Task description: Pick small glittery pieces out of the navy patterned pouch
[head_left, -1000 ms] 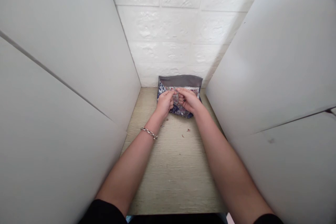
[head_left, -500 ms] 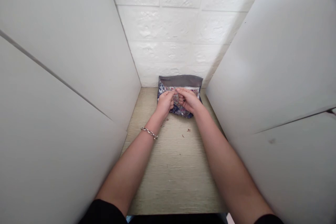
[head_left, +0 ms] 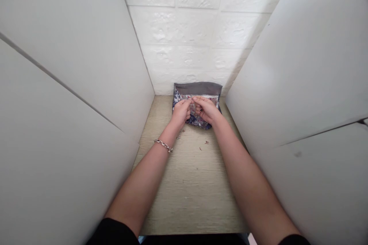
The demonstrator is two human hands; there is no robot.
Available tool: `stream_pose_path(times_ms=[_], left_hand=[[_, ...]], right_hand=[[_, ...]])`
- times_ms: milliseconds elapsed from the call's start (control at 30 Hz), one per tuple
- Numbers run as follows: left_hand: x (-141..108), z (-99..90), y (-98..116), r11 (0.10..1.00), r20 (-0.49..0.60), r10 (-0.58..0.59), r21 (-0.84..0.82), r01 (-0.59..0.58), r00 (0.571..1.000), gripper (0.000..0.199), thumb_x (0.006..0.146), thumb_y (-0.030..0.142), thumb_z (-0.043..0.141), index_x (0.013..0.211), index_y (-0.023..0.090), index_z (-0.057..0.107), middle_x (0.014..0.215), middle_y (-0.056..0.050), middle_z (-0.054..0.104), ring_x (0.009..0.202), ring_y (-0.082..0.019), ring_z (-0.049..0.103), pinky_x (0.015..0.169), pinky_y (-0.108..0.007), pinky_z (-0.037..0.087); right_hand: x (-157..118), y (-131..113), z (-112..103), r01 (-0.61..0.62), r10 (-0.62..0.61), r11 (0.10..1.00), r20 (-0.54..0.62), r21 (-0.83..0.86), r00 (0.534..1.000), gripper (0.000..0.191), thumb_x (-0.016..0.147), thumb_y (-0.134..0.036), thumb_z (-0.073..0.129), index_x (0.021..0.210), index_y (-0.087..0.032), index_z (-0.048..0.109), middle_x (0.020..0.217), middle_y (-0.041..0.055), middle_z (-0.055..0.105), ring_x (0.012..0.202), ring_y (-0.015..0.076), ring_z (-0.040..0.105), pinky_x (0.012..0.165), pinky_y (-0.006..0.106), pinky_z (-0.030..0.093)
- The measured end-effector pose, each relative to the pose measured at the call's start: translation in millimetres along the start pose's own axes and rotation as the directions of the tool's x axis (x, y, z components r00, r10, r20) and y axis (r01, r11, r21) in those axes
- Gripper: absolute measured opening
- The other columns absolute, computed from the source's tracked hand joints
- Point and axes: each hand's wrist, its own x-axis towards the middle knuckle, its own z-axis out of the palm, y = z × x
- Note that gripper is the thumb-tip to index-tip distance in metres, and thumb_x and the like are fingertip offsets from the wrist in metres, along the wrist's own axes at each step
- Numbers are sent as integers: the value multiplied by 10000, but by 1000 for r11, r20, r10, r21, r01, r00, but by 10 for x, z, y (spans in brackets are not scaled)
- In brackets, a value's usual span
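Head view: the patterned pouch (head_left: 198, 87) stands open-mouthed at the 12 o'clock end of the worktop (head_left: 192, 191), its grey back flap next to the white brick-textured wall (head_left: 184, 26). The left hand (head_left: 181, 112) and right hand (head_left: 207, 110) meet over it, thumbs and forefingers pinched closed with the other fingers curled; anything between the tips is too small to tell. Small multicoloured bits show within the pouch.

White panels wall in the worktop at 9 and 3 o'clock, converging toward the wall. The pouch has a modest gap at its 9 o'clock side and a tighter one at 3. Toward 6 o'clock, open surface runs between the forearms to the near edge, with brown flakes (head_left: 206, 142) close below the pouch. A chain bracelet (head_left: 163, 145) circles the left wrist.
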Motion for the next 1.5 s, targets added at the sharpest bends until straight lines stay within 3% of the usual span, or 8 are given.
stream_pose_path(times_ms=[433,967,1500], left_hand=[[17,-7,-17,1000,-12,-2,-6,2,1000,164,731,305,507,686,151,471,383,110,185,281,-11,146,304,-152,92],[-6,17,3,1000,-31,4,-12,-5,1000,198,699,294,551,630,163,421,373,111,191,277,-7,157,304,-155,87],[-4,41,-3,1000,-82,10,-24,-12,997,203,703,280,547,616,166,404,347,114,204,270,-7,161,307,-158,92]], right_hand=[[-6,-4,22,15,-12,999,-69,40,998,242,588,-283,655,741,-141,532,500,-78,392,417,5,268,397,176,211],[0,15,27,33,-34,999,-103,-10,994,248,578,-288,653,752,-155,537,468,-88,369,396,9,276,382,176,222],[9,50,31,2,4,993,-46,116,999,230,594,-288,652,690,-154,492,467,-85,314,413,12,254,384,172,191]])
